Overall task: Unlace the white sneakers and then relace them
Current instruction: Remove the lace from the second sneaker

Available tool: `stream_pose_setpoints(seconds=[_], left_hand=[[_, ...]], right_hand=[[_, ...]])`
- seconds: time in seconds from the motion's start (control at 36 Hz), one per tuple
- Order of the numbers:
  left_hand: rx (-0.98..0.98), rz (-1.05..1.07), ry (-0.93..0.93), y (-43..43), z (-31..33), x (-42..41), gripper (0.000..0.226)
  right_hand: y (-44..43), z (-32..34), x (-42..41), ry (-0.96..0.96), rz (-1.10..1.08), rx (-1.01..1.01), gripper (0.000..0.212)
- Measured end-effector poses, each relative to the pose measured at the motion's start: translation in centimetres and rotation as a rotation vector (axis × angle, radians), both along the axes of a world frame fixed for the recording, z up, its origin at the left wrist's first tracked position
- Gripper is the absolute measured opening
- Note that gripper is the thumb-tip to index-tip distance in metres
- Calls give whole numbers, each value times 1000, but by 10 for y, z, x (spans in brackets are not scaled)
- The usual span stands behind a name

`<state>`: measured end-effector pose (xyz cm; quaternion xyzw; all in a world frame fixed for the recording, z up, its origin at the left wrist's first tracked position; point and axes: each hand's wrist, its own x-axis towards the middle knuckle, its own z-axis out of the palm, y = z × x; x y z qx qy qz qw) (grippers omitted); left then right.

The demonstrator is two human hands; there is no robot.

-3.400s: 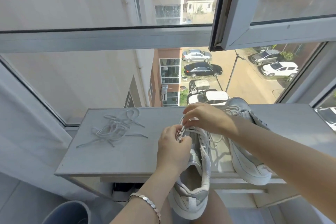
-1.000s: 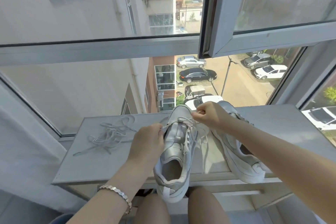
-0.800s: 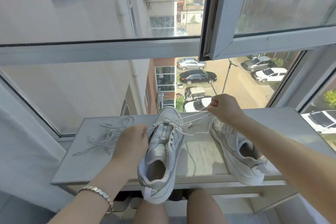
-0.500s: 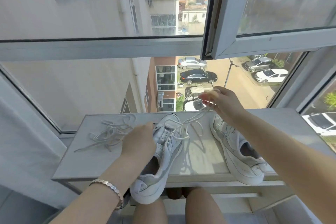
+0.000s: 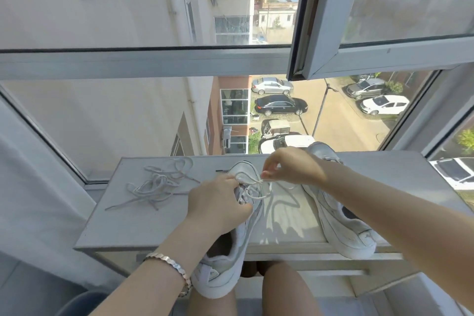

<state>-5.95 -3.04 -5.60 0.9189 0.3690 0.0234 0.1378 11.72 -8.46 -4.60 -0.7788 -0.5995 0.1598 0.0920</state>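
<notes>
- My left hand [image 5: 218,202] grips the sneaker [image 5: 228,261] propped on the table [image 5: 143,226] edge; my right hand [image 5: 292,167] pinches its lace [image 5: 254,182], drawn up from the toe-end eyelets.
- One freed lace [image 5: 156,185] lies loose at left; the second sneaker [image 5: 341,213] rests at right.
- Unlacing looks nearly finished; all the relacing remains.
</notes>
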Motion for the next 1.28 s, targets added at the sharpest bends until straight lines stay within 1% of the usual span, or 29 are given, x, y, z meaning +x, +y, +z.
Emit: stream_pose_setpoints(seconds=[0.06, 0.11, 0.17, 0.25, 0.42, 0.5, 0.53, 0.58, 0.67, 0.69, 0.78, 0.81, 0.83, 0.86, 0.89, 0.94, 1.0, 1.06, 1.11, 1.14, 1.17, 1.19, 1.25, 1.28], left_hand=[[-68, 23, -32, 0, -2, -3, 42], [-193, 46, -82, 1, -5, -6, 46], [-300, 66, -142, 1, -7, -7, 54], [-391, 98, -236, -2, -12, -6, 56], [-432, 142, -287, -4, -18, -6, 54], [-418, 153, -296, -5, -17, -7, 50], [-411, 154, -296, -6, -16, -7, 49], [-394, 152, -294, -8, -16, -7, 50], [-363, 146, -296, -12, -15, -7, 51], [-360, 147, -295, -12, -15, -7, 50], [-376, 158, -298, -10, -14, -6, 45], [-388, 167, -302, -8, -14, -6, 44], [-395, 175, -302, -7, -14, -6, 45], [-396, 181, -297, -6, -14, -6, 45], [-395, 182, -291, -6, -14, -6, 46], [-401, 182, -296, -7, -13, -6, 42], [-413, 176, -317, -8, -12, -6, 35], [-414, 174, -322, -9, -12, -6, 34], [-401, 174, -313, -9, -13, -6, 36], [-394, 175, -308, -9, -13, -6, 36], [-388, 176, -304, -10, -13, -7, 37], [-384, 178, -301, -10, -13, -6, 37], [-381, 181, -295, -10, -13, -7, 38], [-382, 182, -293, -9, -13, -7, 39]], right_hand=[[2, -2, -7, -6, 22, -57, 32], [5, -6, -11, 18, 31, -93, 34], [8, -8, -13, 60, -4, -115, 36], [11, -10, -16, 98, -60, -135, 38], [11, -8, -16, 160, -57, -184, 32], [10, -6, -14, 149, -41, -149, 29], [9, -7, -14, 188, -48, -105, 28], [6, -7, -15, 355, -104, 10, 26], [-1, -6, -13, 674, -224, 209, 27], [-4, -4, -11, 818, -260, 271, 27], [-10, 12, -5, 1369, -400, 448, 36], [-13, 18, 0, 1485, -458, 503, 38], [-15, 24, 5, 1531, -514, 553, 39], [-18, 31, 11, 1482, -556, 587, 40], [-20, 37, 18, 1343, -582, 603, 40], [-27, 45, 31, 923, -569, 576, 40], [-34, 45, 42, 536, -506, 454, 36], [-40, 39, 47, 181, -453, 266, 33], [-42, 28, 45, -91, -385, 91, 26], [-41, 23, 39, -181, -344, 41, 18], [-38, 17, 33, -232, -296, 19, 9], [-33, 9, 26, -246, -238, 34, 12], [-20, -4, 11, -203, -127, 120, 32], [-14, -7, 3, -187, -83, 170, 35]])
